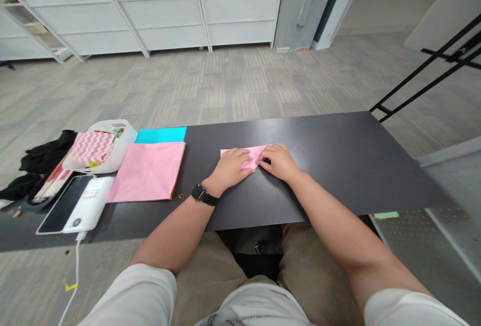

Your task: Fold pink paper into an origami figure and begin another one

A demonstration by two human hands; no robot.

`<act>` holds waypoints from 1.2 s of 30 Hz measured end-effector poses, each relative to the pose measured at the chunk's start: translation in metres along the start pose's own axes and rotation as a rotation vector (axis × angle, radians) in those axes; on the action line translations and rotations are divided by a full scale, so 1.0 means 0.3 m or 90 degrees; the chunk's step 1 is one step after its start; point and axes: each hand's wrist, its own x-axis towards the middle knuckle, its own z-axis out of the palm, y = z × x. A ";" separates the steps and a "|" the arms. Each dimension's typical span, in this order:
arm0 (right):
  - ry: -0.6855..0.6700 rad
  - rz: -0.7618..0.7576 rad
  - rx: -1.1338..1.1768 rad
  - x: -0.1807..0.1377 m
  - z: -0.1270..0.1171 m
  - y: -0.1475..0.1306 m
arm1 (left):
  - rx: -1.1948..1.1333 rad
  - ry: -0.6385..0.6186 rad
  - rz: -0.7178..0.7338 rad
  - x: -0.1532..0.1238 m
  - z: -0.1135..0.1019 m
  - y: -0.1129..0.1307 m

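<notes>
A folded piece of pink paper (254,153) lies on the dark table, partly covered by both hands. My left hand (233,164) rests flat over its left part, fingers stretched out to the right and pressing down; a black watch is on that wrist. At the paper's right end, my right hand (278,160) is curled, thumb and fingers pinching the edge. The fingertips of the two hands are close together but apart. Part of the right end is hidden under the right fingers.
To the left lies a stack of pink sheets (150,171) over a cyan sheet (161,135). Beyond it stand a white basket (127,143), a phone (63,205), a white power bank (89,203) with a cable, and black cloth (48,150). The table (338,160) extends right.
</notes>
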 end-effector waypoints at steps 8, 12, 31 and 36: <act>0.034 0.101 -0.051 0.012 0.005 0.061 | -0.001 -0.011 0.003 0.003 -0.008 0.006; 0.072 0.133 -0.054 0.016 0.005 0.094 | 0.000 -0.014 0.002 0.002 -0.006 0.005; 0.092 0.068 -0.024 0.014 -0.024 0.042 | 0.003 -0.007 0.008 -0.005 0.000 0.001; -0.002 -0.067 0.027 0.010 0.001 -0.014 | -0.005 0.009 0.021 -0.005 0.010 -0.009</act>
